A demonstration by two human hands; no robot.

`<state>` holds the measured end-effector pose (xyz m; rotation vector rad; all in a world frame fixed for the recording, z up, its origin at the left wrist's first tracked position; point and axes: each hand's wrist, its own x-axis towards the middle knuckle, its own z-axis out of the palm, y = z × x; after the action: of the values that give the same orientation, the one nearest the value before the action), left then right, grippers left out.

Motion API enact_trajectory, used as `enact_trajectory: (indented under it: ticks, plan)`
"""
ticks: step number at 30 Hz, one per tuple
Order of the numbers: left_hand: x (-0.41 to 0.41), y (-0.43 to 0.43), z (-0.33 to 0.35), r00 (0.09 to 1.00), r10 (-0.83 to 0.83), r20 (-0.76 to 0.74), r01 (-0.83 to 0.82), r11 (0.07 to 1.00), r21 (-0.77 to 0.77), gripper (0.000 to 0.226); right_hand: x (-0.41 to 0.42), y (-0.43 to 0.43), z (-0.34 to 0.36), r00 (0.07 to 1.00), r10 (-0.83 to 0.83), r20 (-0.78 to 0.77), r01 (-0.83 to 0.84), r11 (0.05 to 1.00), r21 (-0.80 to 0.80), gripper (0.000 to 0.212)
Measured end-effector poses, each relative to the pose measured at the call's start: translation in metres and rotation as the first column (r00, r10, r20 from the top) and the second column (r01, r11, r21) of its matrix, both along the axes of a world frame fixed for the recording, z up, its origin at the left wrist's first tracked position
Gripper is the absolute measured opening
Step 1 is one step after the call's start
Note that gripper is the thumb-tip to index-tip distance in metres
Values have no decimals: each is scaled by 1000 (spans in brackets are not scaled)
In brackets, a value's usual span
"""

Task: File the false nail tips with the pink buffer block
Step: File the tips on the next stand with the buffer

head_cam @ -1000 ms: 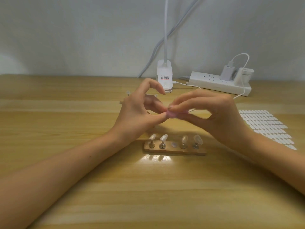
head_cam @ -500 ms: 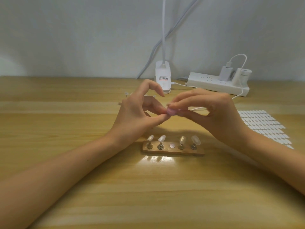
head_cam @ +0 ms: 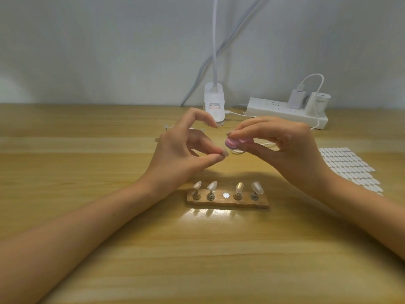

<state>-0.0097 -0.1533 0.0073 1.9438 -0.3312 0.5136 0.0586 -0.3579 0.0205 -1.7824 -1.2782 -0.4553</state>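
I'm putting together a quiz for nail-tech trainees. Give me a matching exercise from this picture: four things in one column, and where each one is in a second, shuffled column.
Things
1. pink buffer block
2. loose false nail tip
3. wooden stand
4. power strip

Places
A. at the far edge of the table
B. pinched in the left hand
C. lying on the table nearest the person
D. held in the right hand

Pairs: 1-D, 2-B, 3-C, 4-A

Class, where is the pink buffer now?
Head view, centre: buffer pinched in the right hand, just right of the nail tip the left hand holds.
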Motion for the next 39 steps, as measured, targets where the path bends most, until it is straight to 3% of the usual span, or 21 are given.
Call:
enact_trajectory:
  ticks: [9, 13, 23, 26, 30, 32, 36, 39]
  plan:
    - [-2, -1, 1, 1000, -4, 19, 4, 1000, 9, 47, -5, 5, -3, 997, 30, 74, -26, 998, -57, 19]
    - [-2, 0, 0, 1000, 8, 26, -8, 1000, 20, 46, -6, 4, -3, 1000, 10, 18, -10, 1000, -7, 20]
    - [-3, -1, 0, 999, 4, 38, -5, 999, 33, 44, -8, 5, -3, 998, 17, 62, -13, 998, -60, 21]
    - [-2, -1, 0, 1000, 5, 26, -5, 1000, 23, 46, -6, 3, -4, 1000, -25, 16, 25, 1000, 1, 21]
    - [-1, 0, -1, 1000, -10, 16, 10, 1000, 1, 45, -5, 5, -7, 996, 28, 83, -23, 998, -59, 19]
    - [0, 0, -1, 1000, -10, 6, 10, 1000, -21, 45, 2, 2, -7, 999, -30, 21, 29, 1000, 10, 19]
    - [1, 2, -1, 999, -24, -32, 22, 997, -68, 44, 14, -9, -11, 936, -99, -337, 147, 982, 120, 20]
    - [1, 2, -1, 995, -87, -53, 79, 988, -135, 43, 12, -10, -15, 917, -95, -388, 159, 978, 136, 26]
